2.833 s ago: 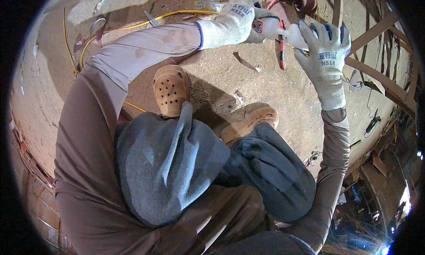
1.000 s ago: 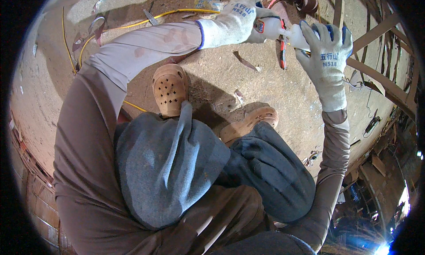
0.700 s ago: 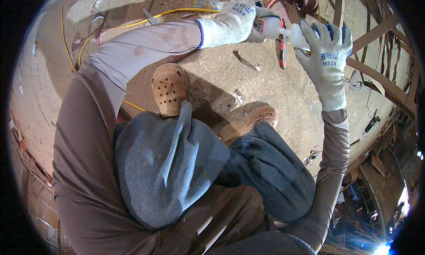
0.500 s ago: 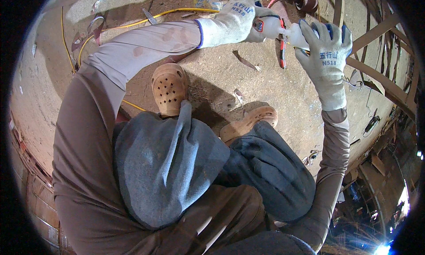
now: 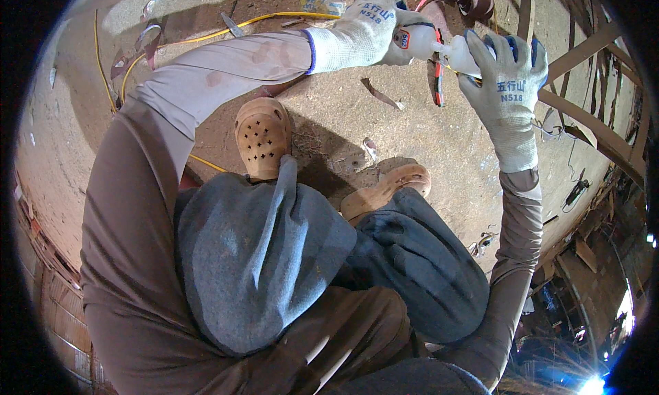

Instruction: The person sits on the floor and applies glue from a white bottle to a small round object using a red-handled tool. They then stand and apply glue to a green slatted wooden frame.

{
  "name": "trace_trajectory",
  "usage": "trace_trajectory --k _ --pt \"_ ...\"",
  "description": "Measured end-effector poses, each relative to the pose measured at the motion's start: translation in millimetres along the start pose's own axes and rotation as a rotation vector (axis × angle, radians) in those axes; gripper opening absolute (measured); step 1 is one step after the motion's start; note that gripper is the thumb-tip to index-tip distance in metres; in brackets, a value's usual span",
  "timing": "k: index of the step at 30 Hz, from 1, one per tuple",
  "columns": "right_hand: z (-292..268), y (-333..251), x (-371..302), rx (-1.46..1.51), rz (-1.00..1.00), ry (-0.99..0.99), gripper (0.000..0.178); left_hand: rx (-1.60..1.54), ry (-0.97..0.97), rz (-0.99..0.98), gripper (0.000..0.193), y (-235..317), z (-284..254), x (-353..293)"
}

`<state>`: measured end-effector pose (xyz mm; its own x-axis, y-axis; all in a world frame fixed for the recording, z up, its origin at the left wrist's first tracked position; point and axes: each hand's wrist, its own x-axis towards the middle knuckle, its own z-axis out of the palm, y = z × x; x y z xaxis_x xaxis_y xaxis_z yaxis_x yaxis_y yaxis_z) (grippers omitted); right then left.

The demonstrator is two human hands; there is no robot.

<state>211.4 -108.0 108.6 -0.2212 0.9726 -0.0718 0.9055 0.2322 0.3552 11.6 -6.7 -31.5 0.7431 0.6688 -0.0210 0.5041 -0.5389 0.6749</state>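
Observation:
Near the top of the view, my left hand [image 5: 371, 28], in a white knit glove, is closed round a small white plastic bottle [image 5: 419, 45] with a red and blue label. My right hand [image 5: 509, 79], gloved the same way with blue palm coating, grips another white bottle [image 5: 463, 56] between thumb and fingers. The two bottles lie nearly in line, their narrow necks facing each other and almost meeting; whether they touch, I cannot tell. Just below the necks, a thin red and black object [image 5: 438, 86] shows against the floor.
A yellow cable [image 5: 274, 15] runs across the floor at the upper left. Brown rolled strip material [image 5: 476, 0] lies at the top. Brown metal bars [image 5: 583, 54] cross at right. My feet wear tan clogs [image 5: 263, 137]. A bright light [image 5: 592, 385] with sparks shows at lower right.
My right hand and its bottle have shifted very slightly to the right. My left hand stays where it was.

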Motion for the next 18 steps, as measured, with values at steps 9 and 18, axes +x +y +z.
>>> trace_trajectory --k 9,18 --pt "2.2 1.6 -2.0 0.000 -0.006 0.006 0.068 0.025 -0.015 -0.007 0.071 0.3 4.6 1.3" --pt "6.3 3.6 -1.9 0.027 -0.020 0.027 0.062 -0.017 0.029 0.022 0.068 -1.6 5.5 0.8"
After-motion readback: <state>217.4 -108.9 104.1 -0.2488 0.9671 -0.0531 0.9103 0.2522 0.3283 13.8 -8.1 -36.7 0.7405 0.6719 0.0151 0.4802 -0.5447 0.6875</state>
